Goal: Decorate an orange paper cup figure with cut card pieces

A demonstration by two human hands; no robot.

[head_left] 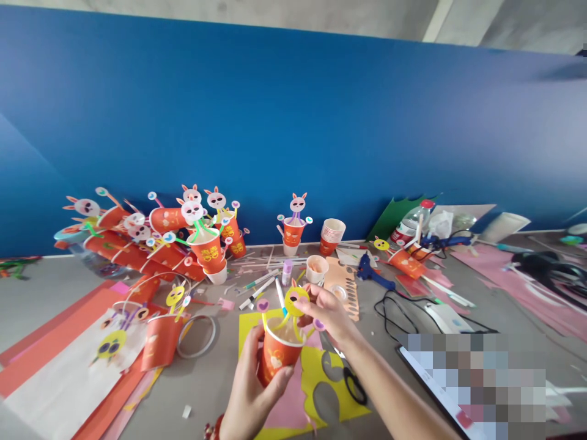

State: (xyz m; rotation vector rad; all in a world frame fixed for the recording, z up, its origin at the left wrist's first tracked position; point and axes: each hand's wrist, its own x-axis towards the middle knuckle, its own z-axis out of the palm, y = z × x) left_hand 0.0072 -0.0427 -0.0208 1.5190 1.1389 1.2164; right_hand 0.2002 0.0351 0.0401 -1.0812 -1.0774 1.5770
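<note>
My left hand (254,385) is wrapped round a red paper cup (280,354) with a gold print, held upright over the table. Pipe cleaners in yellow rise from the cup's mouth, and two of them end in round purple discs. On top sits a yellow paper bunny face (296,301) with small ears. My right hand (331,308) pinches this face at its right edge between thumb and fingers. Below the cup lie yellow paper with round cut-outs (346,397) and scissors (354,385), partly hidden by my right arm.
Finished bunny cups (207,250) are piled at the back left. A stack of cups (331,235), a blue glue gun (373,272) with cable and a bottle (413,223) stand at the back. A roll of tape (196,354) lies left; a tablet (440,391) lies right.
</note>
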